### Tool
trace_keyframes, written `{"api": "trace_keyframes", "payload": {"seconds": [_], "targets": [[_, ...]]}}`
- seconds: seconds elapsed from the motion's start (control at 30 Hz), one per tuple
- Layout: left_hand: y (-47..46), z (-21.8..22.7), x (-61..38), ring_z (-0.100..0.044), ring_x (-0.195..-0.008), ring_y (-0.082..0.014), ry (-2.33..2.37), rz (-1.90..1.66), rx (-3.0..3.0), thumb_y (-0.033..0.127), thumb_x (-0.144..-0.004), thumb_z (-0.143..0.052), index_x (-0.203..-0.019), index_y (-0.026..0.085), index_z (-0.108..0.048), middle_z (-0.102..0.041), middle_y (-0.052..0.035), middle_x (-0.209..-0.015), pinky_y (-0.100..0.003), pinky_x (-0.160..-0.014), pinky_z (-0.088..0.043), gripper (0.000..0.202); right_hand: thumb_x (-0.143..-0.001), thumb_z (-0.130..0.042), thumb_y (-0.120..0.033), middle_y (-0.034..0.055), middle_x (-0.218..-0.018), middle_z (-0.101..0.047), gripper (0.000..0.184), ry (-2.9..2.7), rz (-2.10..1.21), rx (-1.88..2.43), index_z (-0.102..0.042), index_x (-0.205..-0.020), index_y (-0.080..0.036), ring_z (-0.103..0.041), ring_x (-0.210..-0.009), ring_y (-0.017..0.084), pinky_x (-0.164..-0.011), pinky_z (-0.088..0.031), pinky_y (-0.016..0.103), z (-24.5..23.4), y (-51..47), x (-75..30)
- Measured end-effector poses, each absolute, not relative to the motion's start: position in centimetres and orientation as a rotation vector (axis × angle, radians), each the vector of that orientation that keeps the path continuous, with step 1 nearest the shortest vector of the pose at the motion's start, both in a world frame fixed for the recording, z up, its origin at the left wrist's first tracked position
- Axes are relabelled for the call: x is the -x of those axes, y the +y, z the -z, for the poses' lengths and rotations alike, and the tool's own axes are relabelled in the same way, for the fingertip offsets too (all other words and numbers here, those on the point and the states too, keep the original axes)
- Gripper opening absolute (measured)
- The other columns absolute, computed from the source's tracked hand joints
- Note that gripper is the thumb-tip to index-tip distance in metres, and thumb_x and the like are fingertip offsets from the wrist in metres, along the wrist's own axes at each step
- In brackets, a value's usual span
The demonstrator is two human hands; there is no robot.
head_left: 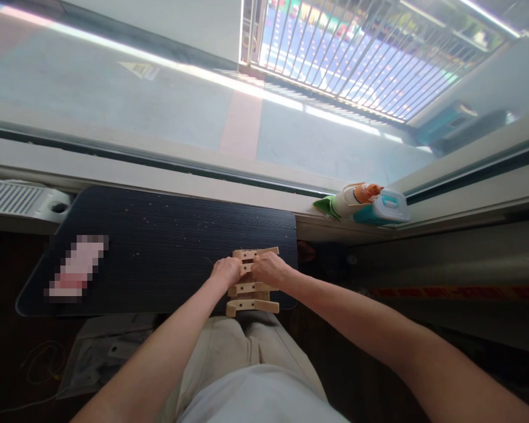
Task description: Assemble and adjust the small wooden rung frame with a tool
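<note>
At the near right of a dark wood-grain table (171,252), several pale wooden bars (250,305) lie in a row, one behind another. They have small dark holes and bent or raised ends, and a brownish flat surface shows between them. My left hand (228,272) is closed at the left end of the second bar from the back. Its fingertips press against the wood. My right hand (270,269) is closed over the right part of that same bar, close beside my left. The fingers of my right hand hide much of the bar, and any small part in them is hidden.
Crumbs are scattered on the tabletop. A blurred-out pink item (79,264) lies at its left. On the windowsill stand a white bottle with an orange top (347,200) and a teal lidded box (385,208). A white slotted unit (22,198) is at far left.
</note>
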State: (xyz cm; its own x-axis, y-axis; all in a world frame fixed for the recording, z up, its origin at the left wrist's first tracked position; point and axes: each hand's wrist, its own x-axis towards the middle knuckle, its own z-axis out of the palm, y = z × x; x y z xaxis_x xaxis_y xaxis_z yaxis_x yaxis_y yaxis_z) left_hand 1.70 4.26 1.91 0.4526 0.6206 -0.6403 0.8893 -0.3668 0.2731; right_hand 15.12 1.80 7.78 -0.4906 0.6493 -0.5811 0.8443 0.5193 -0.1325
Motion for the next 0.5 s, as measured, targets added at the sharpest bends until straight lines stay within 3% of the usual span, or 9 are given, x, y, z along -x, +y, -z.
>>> {"api": "trace_keyframes", "payload": {"seconds": [0.27, 0.5], "targets": [[4.2, -2.2, -1.7, -0.058, -0.096, -0.023, 1.272, 0.588, -2.1, 0.04, -0.079, -0.043, -0.095, 0.015, -0.06, -0.064, -0.0148, -0.101, -0.031, -0.082, -0.042, 0.035, -0.073, -0.052, -0.022, 0.0108, -0.089, -0.067, 0.026, 1.695, 0.828, -1.902, -0.065, -0.095, -0.015, -0.063, -0.08, 0.019, -0.062, -0.046, 0.023, -6.0, 3.2, -16.7], [4.2, -2.0, -1.7, -0.06, -0.093, -0.0239, 1.259, 0.572, -2.126, 0.04, -0.077, -0.045, -0.095, 0.015, -0.061, -0.065, -0.0153, -0.099, -0.031, -0.079, -0.044, 0.034, -0.079, -0.044, -0.009, 0.014, -0.091, -0.065, 0.023, 2.285, 0.566, -1.294, -0.066, -0.084, -0.012, -0.061, -0.083, 0.02, -0.067, -0.045, 0.027, -8.1, 1.2, -15.0]]}}
